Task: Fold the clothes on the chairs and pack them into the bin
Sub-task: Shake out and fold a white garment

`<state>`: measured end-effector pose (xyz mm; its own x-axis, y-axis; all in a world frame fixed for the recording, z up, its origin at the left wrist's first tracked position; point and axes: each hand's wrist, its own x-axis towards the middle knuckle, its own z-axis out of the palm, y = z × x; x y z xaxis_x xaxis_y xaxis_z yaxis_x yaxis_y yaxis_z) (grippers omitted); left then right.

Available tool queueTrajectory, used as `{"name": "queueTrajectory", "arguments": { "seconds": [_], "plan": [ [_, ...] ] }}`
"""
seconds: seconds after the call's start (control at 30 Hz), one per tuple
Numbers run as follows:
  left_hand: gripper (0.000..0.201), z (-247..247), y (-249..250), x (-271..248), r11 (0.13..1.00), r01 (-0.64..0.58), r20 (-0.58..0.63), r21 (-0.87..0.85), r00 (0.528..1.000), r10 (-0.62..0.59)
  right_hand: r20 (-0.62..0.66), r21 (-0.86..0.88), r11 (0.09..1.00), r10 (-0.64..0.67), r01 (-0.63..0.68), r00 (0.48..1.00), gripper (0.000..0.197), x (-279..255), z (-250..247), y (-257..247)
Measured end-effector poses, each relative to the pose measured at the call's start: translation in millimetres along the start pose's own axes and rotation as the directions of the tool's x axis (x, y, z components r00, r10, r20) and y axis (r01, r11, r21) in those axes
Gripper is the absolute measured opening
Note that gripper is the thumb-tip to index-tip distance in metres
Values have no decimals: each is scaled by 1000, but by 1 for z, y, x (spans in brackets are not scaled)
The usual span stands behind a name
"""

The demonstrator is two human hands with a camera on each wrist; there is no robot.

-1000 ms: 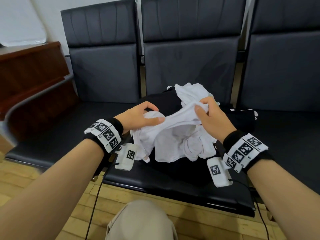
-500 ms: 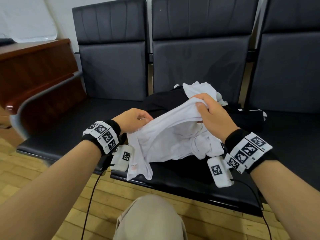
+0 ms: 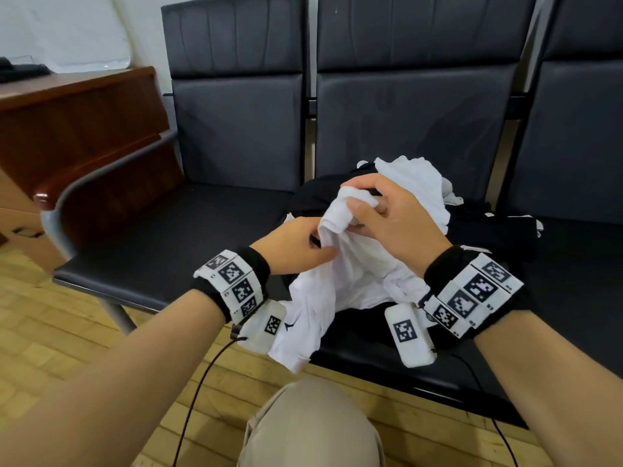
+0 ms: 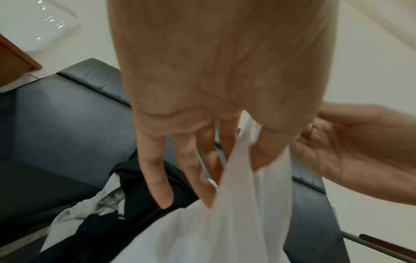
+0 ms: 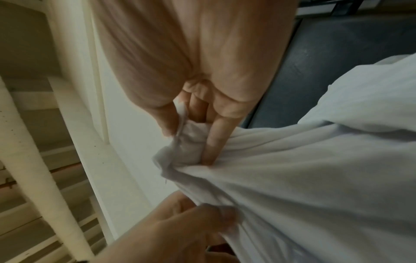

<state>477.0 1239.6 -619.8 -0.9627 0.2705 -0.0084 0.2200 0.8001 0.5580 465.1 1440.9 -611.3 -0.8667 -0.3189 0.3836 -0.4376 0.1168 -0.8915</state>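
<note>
A crumpled white garment (image 3: 354, 274) hangs between both hands above the middle chair seat (image 3: 371, 352). My right hand (image 3: 360, 207) pinches a bunched edge of it (image 5: 191, 142) between thumb and fingers. Just below and to the left, my left hand (image 3: 317, 244) pinches the same cloth (image 4: 238, 170) between thumb and forefinger, with the other fingers fairly straight. Under the garment lies a heap of black clothes (image 3: 488, 230), and another white piece (image 3: 414, 176) lies behind my hands. No bin shows in any view.
A row of three black chairs faces me, with the left seat (image 3: 168, 237) and right seat (image 3: 580, 264) bare. A wooden cabinet (image 3: 84, 129) and a metal armrest (image 3: 101, 173) stand at the left. My knee (image 3: 310, 426) is over the wood floor.
My hands have drawn close together. The right hand has gathered the cloth's edge into a bunch, and the left hand has come up beside it to take a new pinch.
</note>
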Motion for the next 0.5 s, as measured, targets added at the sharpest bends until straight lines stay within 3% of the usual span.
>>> {"name": "queueTrajectory", "arguments": {
  "seconds": [0.07,0.27,0.4,0.5],
  "plan": [
    [11,-1,-10,2,997,75,-82,20,994,-73,16,46,999,-22,21,1000,21,1,3,-5],
    [22,-25,-57,-14,965,261,-220,-36,940,-262,-6,211,977,26,-24,1000,16,2,-6,-14],
    [30,-44,-80,-30,913,367,-226,-180,888,-401,-47,309,950,59,-41,997,20,5,-12,-12],
    [31,-55,-88,-40,829,412,-182,-378,845,-503,-40,268,962,72,-59,997,18,8,-12,-3]
  ]
}}
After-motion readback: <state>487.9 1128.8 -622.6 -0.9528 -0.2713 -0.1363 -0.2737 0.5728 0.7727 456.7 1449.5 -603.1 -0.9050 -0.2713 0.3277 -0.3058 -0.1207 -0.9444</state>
